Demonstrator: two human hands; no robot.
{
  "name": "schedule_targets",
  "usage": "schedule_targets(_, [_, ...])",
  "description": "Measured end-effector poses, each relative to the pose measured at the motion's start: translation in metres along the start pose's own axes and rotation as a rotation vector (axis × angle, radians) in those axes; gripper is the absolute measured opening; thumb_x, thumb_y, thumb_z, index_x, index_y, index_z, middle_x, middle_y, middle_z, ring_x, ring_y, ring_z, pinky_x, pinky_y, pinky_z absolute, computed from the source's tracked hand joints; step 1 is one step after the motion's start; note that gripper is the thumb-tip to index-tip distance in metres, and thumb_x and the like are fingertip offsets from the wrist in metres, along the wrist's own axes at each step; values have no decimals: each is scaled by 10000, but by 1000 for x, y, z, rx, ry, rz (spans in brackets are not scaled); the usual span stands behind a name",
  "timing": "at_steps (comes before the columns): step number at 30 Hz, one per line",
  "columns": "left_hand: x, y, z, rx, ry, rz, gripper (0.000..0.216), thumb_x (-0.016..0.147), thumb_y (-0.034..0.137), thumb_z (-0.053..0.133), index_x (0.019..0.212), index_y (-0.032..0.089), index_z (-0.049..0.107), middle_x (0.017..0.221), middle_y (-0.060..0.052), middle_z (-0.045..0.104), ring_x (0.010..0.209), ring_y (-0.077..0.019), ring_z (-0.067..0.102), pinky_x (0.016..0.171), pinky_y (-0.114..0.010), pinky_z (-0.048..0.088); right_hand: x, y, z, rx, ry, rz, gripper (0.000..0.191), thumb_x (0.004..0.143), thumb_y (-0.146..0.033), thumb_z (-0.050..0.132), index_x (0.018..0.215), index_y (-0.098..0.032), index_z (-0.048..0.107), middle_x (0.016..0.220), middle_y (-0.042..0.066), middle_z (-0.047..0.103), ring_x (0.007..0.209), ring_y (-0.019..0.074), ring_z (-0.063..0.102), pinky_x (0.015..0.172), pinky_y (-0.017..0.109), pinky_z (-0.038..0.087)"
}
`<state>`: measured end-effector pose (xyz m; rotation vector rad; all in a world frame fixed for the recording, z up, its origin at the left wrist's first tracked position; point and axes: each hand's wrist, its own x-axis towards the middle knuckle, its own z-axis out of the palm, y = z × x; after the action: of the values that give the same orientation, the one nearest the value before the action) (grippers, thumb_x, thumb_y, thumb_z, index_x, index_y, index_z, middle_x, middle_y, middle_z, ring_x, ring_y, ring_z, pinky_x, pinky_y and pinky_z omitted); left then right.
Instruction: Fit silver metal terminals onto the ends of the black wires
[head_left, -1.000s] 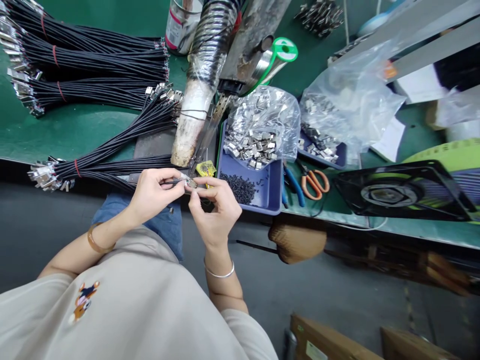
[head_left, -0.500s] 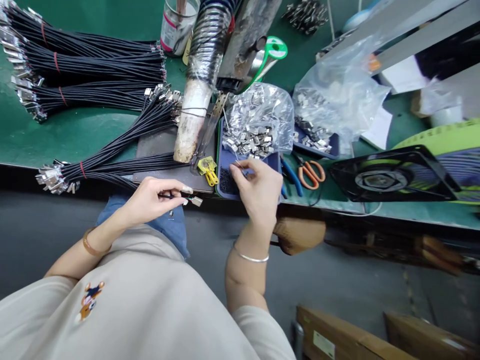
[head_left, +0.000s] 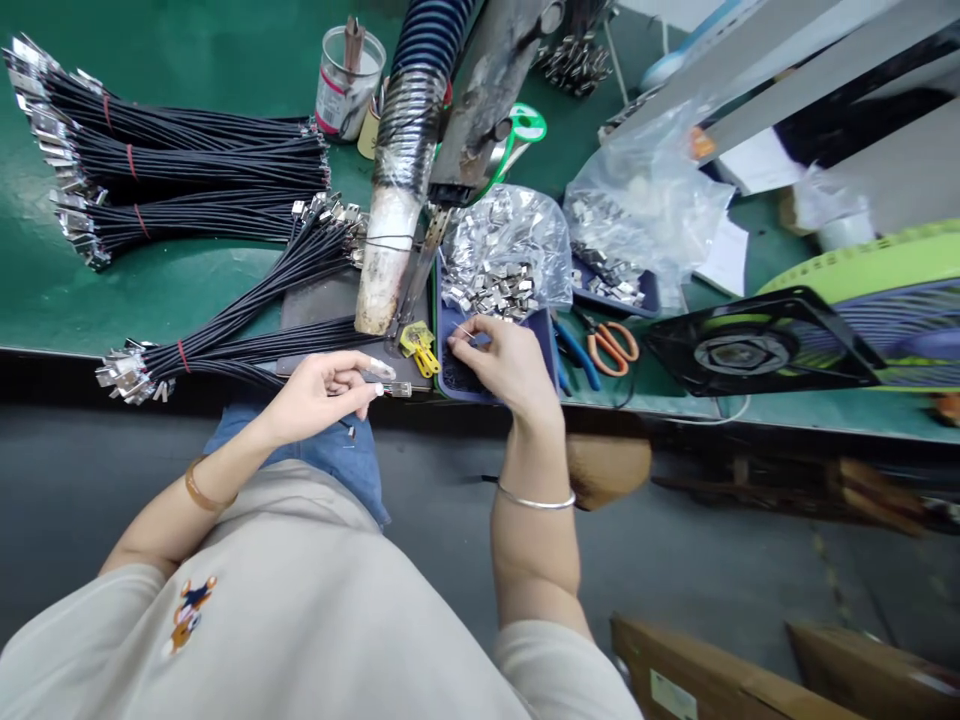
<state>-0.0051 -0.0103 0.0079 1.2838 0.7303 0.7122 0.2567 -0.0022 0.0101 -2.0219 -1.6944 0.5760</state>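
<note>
My left hand [head_left: 319, 392] pinches a black cable with a small metal connector [head_left: 396, 388] sticking out past its fingertips, just off the bench's front edge. My right hand [head_left: 504, 362] hovers over the blue tray [head_left: 541, 330], fingers pinched on something small I cannot make out. Small black pieces [head_left: 457, 376] lie in that tray, beside an open clear bag of metal clips [head_left: 499, 262].
Bundles of black cables [head_left: 187, 170] with metal ends lie on the green bench at the left. A ribbed hose and nozzle [head_left: 397, 170] stand in the middle. Orange scissors [head_left: 613, 345], a second bag of clips [head_left: 637, 215] and a fan [head_left: 757, 350] sit to the right.
My hands, together at the bench edge a second ago, have parted. The right hand went up to the blue tray; the left kept the cable.
</note>
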Motion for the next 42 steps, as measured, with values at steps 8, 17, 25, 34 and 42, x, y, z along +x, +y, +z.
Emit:
schedule_targets(8, [11,5,7,6,65,-63,274,734,369,731,672,107,681,552,23,523,508,-54,390,478,-183,309,-58,-31,5,522,565,-13,129,764,-313,686,755,-214,604,724,3,663,630,127,603,544,232,428])
schedule_targets(17, [11,-7,18,231,293,38,156,735,255,591,648,130,625,619,-2,589,577,-85,495,567,-186,426,-85,-58,46,558,234,-86,116,870,-277,657,795,-207,711,765,7,703,566,103,527,536,257,400])
schedule_targets(25, [7,-9,30,536,382,203,171,774,143,565,615,170,508,580,39,487,543,-80,441,515,-188,351,-74,-54,65,521,243,-93,248,942,-348,557,756,-209,644,724,10,690,630,139,588,630,280,476])
schedule_targets(34, [7,-11,34,779,450,390,217,792,88,539,617,185,455,576,52,447,529,-82,400,527,-221,309,-80,-58,63,410,328,-157,214,928,-323,605,761,-221,692,732,14,706,653,147,600,664,294,487])
schedule_targets(42, [3,-10,20,629,202,331,160,832,175,542,672,166,550,580,39,499,520,-76,409,518,-195,341,-76,-53,64,695,178,-35,190,836,-316,626,680,-207,627,618,-25,609,542,108,506,553,258,427])
